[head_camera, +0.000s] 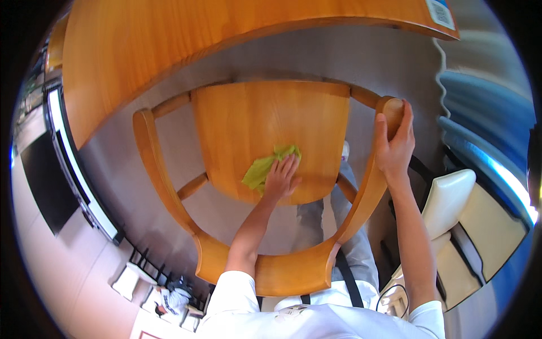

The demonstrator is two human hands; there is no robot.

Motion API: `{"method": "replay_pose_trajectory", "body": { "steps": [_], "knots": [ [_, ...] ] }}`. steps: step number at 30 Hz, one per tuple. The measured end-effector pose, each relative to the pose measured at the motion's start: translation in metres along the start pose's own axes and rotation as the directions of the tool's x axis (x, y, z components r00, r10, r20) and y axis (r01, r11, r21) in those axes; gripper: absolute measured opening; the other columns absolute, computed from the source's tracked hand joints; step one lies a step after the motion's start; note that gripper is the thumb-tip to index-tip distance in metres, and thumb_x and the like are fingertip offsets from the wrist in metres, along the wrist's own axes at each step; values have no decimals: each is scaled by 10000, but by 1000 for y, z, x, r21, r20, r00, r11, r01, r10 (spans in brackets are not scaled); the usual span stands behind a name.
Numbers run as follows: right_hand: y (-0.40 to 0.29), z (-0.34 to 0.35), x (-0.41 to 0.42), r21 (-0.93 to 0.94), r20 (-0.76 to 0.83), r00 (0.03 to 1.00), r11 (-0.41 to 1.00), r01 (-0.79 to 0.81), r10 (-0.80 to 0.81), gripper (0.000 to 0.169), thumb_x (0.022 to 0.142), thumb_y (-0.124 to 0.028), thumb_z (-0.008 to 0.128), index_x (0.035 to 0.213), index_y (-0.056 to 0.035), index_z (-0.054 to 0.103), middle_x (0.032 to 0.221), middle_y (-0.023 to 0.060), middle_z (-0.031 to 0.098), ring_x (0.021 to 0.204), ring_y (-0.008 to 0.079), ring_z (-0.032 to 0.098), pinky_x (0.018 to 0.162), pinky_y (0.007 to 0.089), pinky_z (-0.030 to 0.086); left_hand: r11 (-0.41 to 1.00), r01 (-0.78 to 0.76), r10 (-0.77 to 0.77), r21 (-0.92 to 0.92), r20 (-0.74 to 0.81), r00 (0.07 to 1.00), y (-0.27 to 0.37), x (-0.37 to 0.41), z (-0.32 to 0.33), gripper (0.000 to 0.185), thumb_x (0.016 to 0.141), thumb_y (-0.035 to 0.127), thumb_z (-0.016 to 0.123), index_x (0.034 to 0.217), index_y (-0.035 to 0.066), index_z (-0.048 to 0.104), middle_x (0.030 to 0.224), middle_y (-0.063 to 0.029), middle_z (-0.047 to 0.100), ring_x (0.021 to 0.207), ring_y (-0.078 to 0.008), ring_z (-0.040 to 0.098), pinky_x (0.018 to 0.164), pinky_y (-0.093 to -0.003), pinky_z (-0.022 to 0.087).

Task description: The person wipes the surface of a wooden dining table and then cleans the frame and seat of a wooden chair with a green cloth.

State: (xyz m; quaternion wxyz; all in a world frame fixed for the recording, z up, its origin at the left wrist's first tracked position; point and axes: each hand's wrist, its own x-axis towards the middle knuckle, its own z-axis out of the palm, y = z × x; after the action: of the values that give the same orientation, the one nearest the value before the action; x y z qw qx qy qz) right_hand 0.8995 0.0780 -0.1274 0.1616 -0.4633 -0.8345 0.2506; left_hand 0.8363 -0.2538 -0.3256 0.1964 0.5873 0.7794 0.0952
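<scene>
A wooden armchair (271,114) with a curved backrest rail (292,271) stands right before me, its back towards my body. My left hand (281,178) reaches over the backrest and presses a crumpled yellow-green cloth (259,171) onto the front-to-middle part of the seat nearest me. Part of the cloth is hidden under my palm and fingers. On the right side, my right hand (396,146) grips the rounded end of the chair's armrest (391,111), thumb on the inner side and fingers on the outer side.
A wooden table (211,25) with a printed label (440,15) at its corner spans the far side. Cream padded chairs (449,203) stand at right, near a blue curtain-like surface (487,101). At lower left, a person (173,298) is beside white furniture (131,279).
</scene>
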Motion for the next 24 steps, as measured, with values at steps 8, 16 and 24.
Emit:
{"method": "replay_pose_trajectory", "body": {
  "steps": [8,16,24],
  "knots": [
    [-9,4,-1,29,20,1000,999,-18,17,661,895,-402,640,1370,-16,389,1152,247,613,989,399,651,874,419,531,978,192,-154,85,-334,930,-67,197,-86,669,930,481,492,1436,54,390,1503,-134,354,1406,-298,300,1138,-511,236],
    [-6,1,-3,-90,-12,999,995,-44,43,633,915,-430,600,1353,-21,395,1175,241,604,1015,392,643,884,420,534,965,249,-251,-81,-15,968,3,-22,17,579,947,381,467,1431,67,419,1517,-149,351,1387,-348,328,1119,-564,228],
    [-2,3,-1,-108,2,1000,994,16,-16,646,931,-436,566,1355,10,371,1178,252,585,997,400,644,830,416,555,797,575,-564,-184,-567,600,-49,211,-67,487,986,321,370,1371,49,490,1471,-155,404,1376,-371,328,1121,-580,202]
  ]
}}
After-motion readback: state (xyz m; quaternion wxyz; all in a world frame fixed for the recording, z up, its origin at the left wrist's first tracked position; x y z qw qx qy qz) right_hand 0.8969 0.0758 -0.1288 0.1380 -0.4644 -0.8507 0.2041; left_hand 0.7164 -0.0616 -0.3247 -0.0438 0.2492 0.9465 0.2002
